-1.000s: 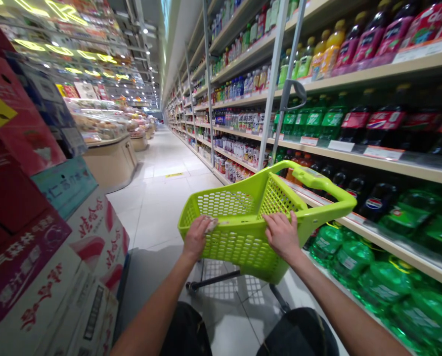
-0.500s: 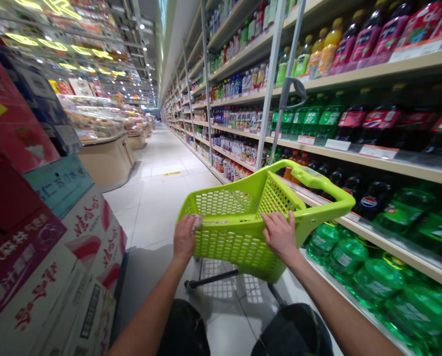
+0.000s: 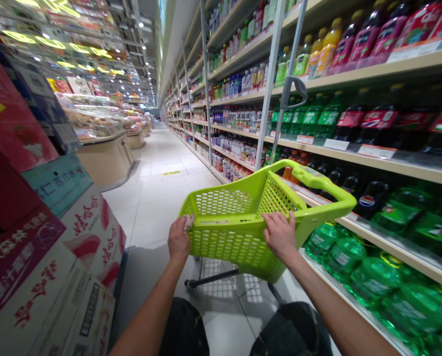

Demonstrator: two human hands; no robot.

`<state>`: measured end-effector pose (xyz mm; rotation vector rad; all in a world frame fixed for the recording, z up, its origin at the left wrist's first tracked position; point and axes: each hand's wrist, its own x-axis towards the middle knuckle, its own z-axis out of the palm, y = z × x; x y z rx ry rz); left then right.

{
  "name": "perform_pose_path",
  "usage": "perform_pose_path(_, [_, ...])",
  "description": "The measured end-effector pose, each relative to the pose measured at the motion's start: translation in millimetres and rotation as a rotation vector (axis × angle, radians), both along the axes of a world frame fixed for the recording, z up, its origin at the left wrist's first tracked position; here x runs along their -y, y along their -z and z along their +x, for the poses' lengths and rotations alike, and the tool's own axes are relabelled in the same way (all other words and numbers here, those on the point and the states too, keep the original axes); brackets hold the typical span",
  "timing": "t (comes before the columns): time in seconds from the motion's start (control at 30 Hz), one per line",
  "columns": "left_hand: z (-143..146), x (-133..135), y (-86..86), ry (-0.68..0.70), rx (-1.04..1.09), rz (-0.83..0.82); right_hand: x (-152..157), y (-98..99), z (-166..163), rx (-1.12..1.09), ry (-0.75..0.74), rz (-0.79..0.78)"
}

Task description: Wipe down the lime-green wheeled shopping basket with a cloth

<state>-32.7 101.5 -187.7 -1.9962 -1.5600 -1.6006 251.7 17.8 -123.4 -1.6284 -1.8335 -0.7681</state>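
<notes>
So we've got our left fingers (image 3: 177, 227) closed on a crumpled pale cloth (image 3: 189, 223), with the green cart (image 3: 236, 226) stretching lengthwise rightward from them, right fingers (image 3: 274, 218) hooked over its rim.

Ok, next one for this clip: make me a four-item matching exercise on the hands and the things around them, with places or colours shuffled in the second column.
Column one
1. left hand
2. right hand
3. shopping cart
4. cartons

Column two
A. piled along the left side of the picture
B. on the near rim, towards the handle end
C. at the end away from the handle, with a pale crumpled cloth or tissue
D. lime green, with perforated sides

Right pairs: 1-C, 2-B, 3-D, 4-A
</notes>
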Motion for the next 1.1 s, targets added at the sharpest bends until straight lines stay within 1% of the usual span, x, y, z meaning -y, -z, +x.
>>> perform_pose_path(0.03, [-1.8,0.1,0.6,-0.023,0.007,-0.004,-0.3,-0.1,-1.3,-0.01,0.011,0.006])
perform_pose_path(0.07, [4.2,1.9,-0.1,-0.006,-0.008,-0.008,-0.5,-0.3,-2.7,-0.018,0.02,0.01])
perform_pose_path(0.1, [17.1,5.2,-2.2,0.041,-0.037,-0.009,-0.7,-0.6,-3.9,-0.024,0.024,0.011])
perform_pose_path(0.2, [71.9,17.8,-13.9,0.251,-0.143,0.033,-0.5,-2.2,-4.3,-0.017,0.01,0.001])
perform_pose_path(0.23, [84.6,20.6,-17.6,0.288,-0.163,0.048,-0.2,-2.6,-3.4,-0.009,-0.001,-0.005])
perform_pose_path(0.27, [90.2,22.0,-20.0,0.313,-0.177,0.055,0.2,-2.9,-2.0,-0.001,-0.011,-0.008])
perform_pose_path(0.3, [87.6,21.7,-20.7,0.319,-0.183,0.052,0.6,-2.9,-0.5,0.005,-0.019,-0.01])
perform_pose_path(0.33, [77.3,19.9,-19.5,0.303,-0.179,0.039,0.9,-2.7,0.9,0.009,-0.025,-0.011])
perform_pose_path(0.37, [61.1,16.7,-16.8,0.275,-0.171,0.023,1.2,-2.2,2.0,0.01,-0.028,-0.01])
perform_pose_path(0.4, [41.7,12.6,-13.2,0.213,-0.146,0.002,1.3,-1.6,2.6,0.007,-0.029,-0.006])
perform_pose_path(0.47, [6.1,4.6,-5.9,0.037,-0.075,-0.008,1.1,-0.1,2.1,-0.006,-0.026,0.008])
perform_pose_path(0.5, [-4.5,2.1,-3.2,-0.027,-0.058,-0.018,0.8,0.5,1.1,-0.016,-0.023,0.017])
perform_pose_path(0.53, [-8.2,1.0,-1.6,-0.048,-0.06,-0.025,0.6,0.9,-0.2,-0.027,-0.018,0.026])
perform_pose_path(0.6, [3.7,3.3,-2.0,0.003,-0.101,-0.025,0.1,1.2,-2.7,-0.048,-0.006,0.038])
perform_pose_path(0.67, [28.4,9.5,-6.1,0.118,-0.17,-0.003,-0.2,0.9,-3.8,-0.059,-0.002,0.04])
perform_pose_path(0.73, [47.3,16.6,-11.6,0.19,-0.228,0.009,-0.3,0.5,-3.0,-0.056,-0.01,0.039])
perform_pose_path(0.8, [52.3,22.7,-15.8,0.226,-0.276,0.002,-0.6,0.7,-1.3,-0.044,-0.024,0.035])
perform_pose_path(0.9, [51.0,28.4,-19.3,0.218,-0.314,-0.016,-1.7,2.1,0.3,-0.047,-0.018,0.052])
perform_pose_path(1.03, [71.1,28.6,-23.9,0.126,-0.296,0.001,-1.4,2.8,2.4,-0.061,0.006,0.071])
perform_pose_path(1.1, [74.0,24.5,-26.0,0.129,-0.323,0.008,0.2,1.9,5.4,-0.033,-0.006,0.051])
